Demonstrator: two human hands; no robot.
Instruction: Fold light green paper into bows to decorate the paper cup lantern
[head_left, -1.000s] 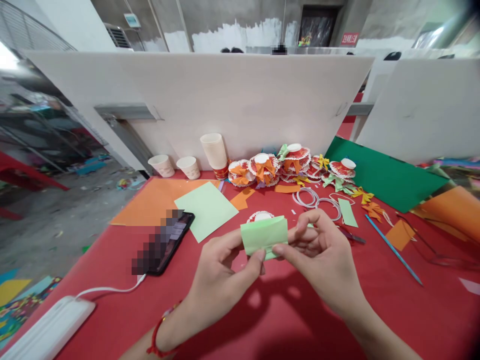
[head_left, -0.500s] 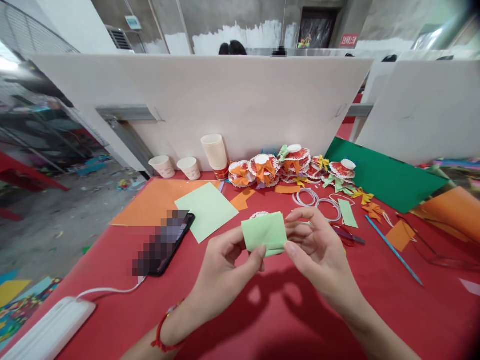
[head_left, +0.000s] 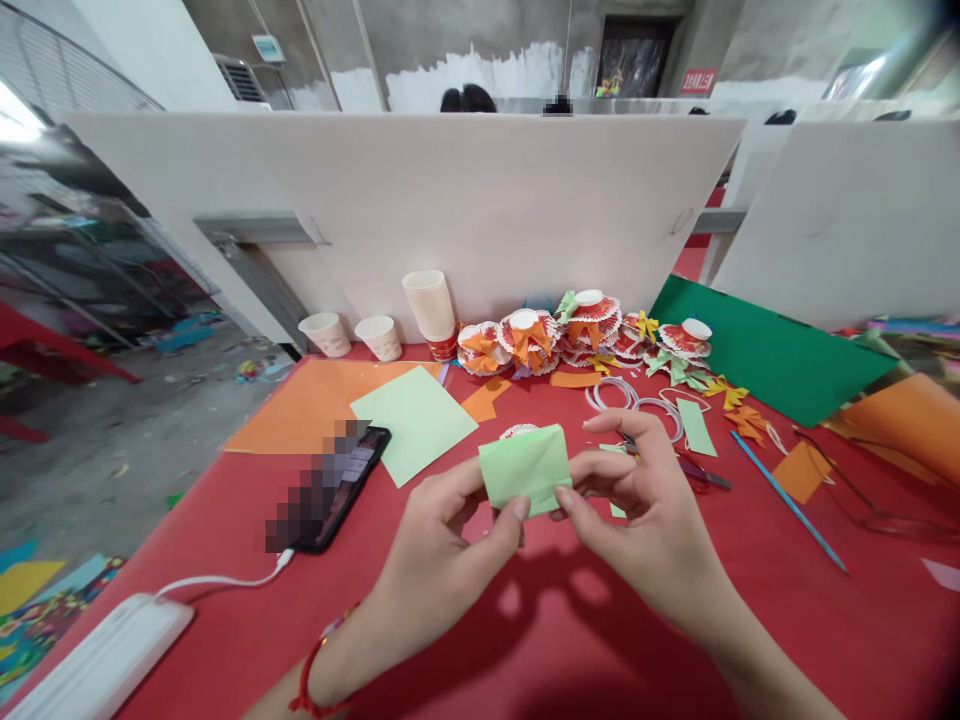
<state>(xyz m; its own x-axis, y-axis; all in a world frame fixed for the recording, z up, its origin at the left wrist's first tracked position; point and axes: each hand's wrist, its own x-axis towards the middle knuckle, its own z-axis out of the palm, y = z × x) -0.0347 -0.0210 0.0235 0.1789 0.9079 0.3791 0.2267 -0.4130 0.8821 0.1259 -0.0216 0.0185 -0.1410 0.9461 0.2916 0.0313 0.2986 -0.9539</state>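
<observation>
Pinching small light-green paper (head_left: 525, 468) at both ends above the red table (head_left: 570, 640): left hand (head_left: 442, 545) thumb-and-finger tight, right hand (head_left: 645, 510) likewise. Folded over already, diagonal crease visible; no bow shape yet, unlike those on finished cup ornaments (head_left: 529, 340) behind.

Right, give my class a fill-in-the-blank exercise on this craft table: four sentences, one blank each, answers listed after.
1. The left hand and the right hand pinch a folded paper whose colour is light ____.
2. The phone lies to the ____ of both hands.
3. The table has a top that is ____ in colour.
4. The blue pencil lies to the ____ of the right hand.

Missing words: green; left; red; right.
</observation>
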